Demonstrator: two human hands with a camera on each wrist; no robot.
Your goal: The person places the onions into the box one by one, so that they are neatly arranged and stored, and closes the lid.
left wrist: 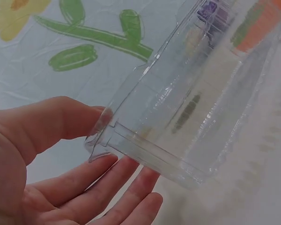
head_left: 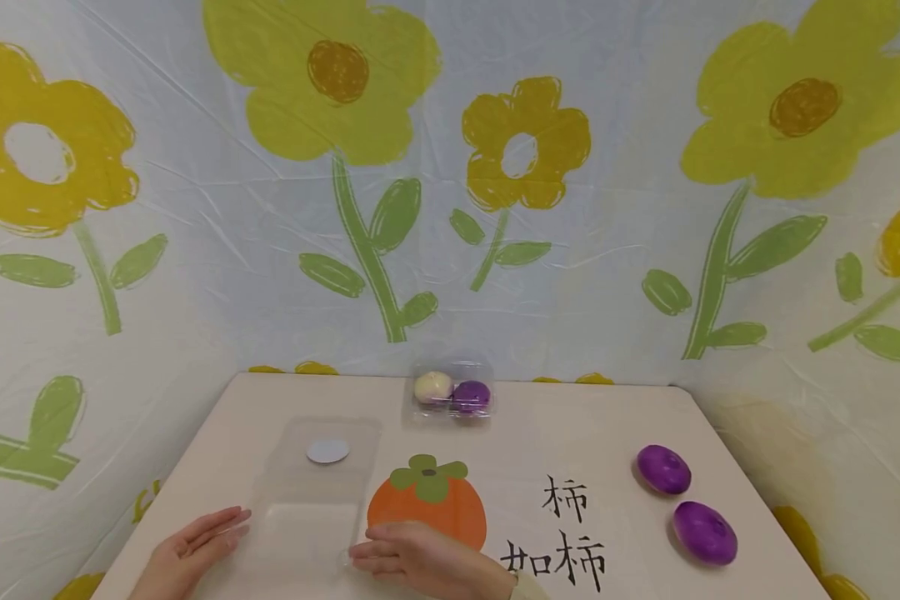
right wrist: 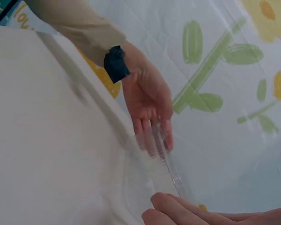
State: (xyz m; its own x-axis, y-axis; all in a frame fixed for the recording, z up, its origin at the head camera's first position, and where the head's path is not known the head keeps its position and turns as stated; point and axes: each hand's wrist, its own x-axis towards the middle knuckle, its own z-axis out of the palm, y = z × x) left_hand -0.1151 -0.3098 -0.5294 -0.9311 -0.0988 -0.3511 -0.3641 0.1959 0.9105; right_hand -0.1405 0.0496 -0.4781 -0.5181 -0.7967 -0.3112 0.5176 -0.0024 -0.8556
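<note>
A clear plastic clamshell box (head_left: 311,533) lies spread wide at the front left, its lid side pointing away from me with a white oval label (head_left: 327,451). My left hand (head_left: 195,550) holds the box's left edge. In the left wrist view the thumb (left wrist: 91,119) is at the plastic rim and the other fingers lie beneath. From the opposite side my right hand (head_left: 427,558) grips the right edge, fingertips at the plastic. Part of its grip is hidden in the right wrist view, where its fingers (right wrist: 178,208) overlap the box.
Two purple onions (head_left: 663,469) lie on the right side of the table (head_left: 570,433). At the back stands a closed clear box (head_left: 450,367) with a pale yellow onion (head_left: 432,387) and a purple one inside. A printed orange persimmon (head_left: 450,504) and black characters mark the tabletop. Flowered cloth surrounds it.
</note>
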